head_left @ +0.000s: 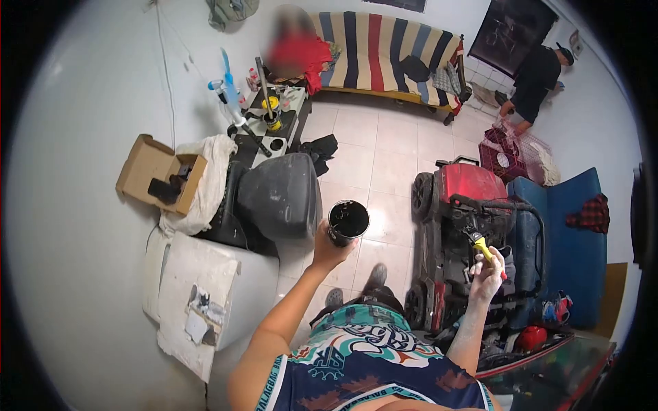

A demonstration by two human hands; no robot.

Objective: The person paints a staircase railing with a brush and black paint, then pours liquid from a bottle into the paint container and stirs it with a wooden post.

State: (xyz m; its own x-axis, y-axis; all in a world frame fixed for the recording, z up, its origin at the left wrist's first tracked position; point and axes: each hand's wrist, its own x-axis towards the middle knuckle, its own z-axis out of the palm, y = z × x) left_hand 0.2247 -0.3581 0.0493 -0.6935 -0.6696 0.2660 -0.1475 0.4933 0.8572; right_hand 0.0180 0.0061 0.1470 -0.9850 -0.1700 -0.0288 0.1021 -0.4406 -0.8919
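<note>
My left hand is wrapped round a dark cup with a glossy black interior, held upright over the floor. In my right hand is a paintbrush with a yellow handle, its dark bristle end pointing up and to the left. The brush is raised in front of a red and black wheeled machine, overlapping its dark bars and frame in this view. White residue covers parts of my right hand and forearm.
A dark grey bin-like object and an open cardboard box stand left. Behind are a low table and a striped sofa with a person seated. Another person bends over a crate; a blue bench stands right.
</note>
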